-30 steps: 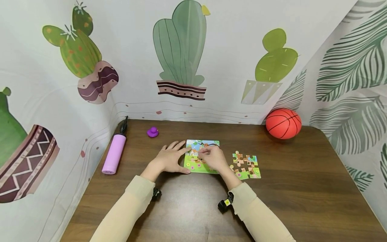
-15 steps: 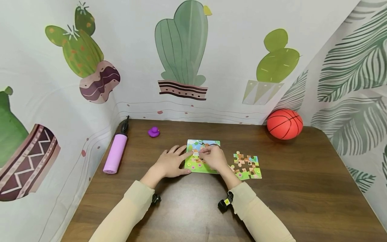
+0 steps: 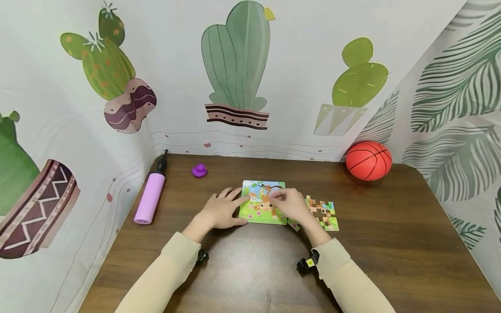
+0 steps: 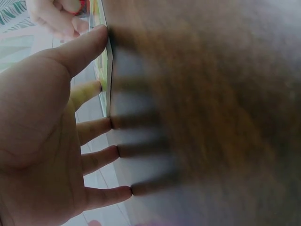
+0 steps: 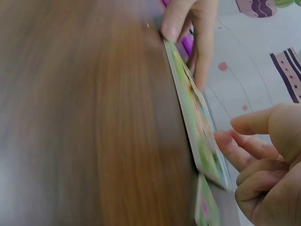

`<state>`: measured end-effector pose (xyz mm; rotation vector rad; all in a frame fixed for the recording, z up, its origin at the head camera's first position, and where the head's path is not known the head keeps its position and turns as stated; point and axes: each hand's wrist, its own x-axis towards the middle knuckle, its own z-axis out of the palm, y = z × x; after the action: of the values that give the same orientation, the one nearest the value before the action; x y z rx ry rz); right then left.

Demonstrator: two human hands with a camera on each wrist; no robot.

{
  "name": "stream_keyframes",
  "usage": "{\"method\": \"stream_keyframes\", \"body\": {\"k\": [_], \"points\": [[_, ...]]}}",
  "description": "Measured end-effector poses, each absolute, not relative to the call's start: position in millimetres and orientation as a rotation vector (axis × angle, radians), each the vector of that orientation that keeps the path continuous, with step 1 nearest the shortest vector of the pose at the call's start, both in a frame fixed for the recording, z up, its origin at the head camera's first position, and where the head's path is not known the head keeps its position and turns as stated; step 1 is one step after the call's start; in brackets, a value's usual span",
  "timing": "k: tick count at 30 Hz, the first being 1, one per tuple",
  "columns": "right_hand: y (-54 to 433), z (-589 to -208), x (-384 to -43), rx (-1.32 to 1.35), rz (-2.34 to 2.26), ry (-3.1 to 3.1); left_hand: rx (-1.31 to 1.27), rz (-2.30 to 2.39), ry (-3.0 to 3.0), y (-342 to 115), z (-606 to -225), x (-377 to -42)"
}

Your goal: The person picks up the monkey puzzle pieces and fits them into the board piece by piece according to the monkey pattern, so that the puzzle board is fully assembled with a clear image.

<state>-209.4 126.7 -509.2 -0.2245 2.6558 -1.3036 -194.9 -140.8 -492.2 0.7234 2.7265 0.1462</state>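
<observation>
A picture puzzle board (image 3: 254,216) with a monkey lies on the table in the head view. My left hand (image 3: 221,212) rests at its left side, fingers spread, with the index finger over the board and the thumb at its lower left corner. In the left wrist view its fingertips (image 4: 123,192) meet the tabletop and the board's edge. My right hand (image 3: 291,204) hovers by the board's right part. The right wrist view shows that hand's thumb (image 5: 254,122) and index finger apart with nothing between them, the other fingers curled.
Loose jigsaw pieces (image 3: 329,209) lie right of the board, partly hidden by the right wrist. One flowered piece (image 3: 293,224) sits by its lower right corner. A purple rubber duck (image 3: 199,170), a pink hand pump (image 3: 150,198) and a red basketball (image 3: 369,161) stand farther back.
My right hand has moved right from the puzzle's middle, uncovering the monkey's face and now covering part of the loose pieces. My left hand has stayed at the board's left edge.
</observation>
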Motion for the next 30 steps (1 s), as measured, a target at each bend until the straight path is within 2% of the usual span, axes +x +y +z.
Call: {"method": "stream_keyframes", "body": {"k": [8, 18, 30], "points": [[175.0, -505.3, -204.9, -0.229, -1.265, 2.736, 0.715, 0.148, 2.722, -138.8, -488.9, -198.0], [230.3, -501.1, -202.4, -0.079, -1.254, 2.783, 0.738, 0.141, 2.718, -136.3, -490.4, -199.6], [239.9, -506.9, -196.6, -0.081, -1.115, 2.828, 0.757, 0.136, 2.767, -127.8, -493.3, -200.7]]}}
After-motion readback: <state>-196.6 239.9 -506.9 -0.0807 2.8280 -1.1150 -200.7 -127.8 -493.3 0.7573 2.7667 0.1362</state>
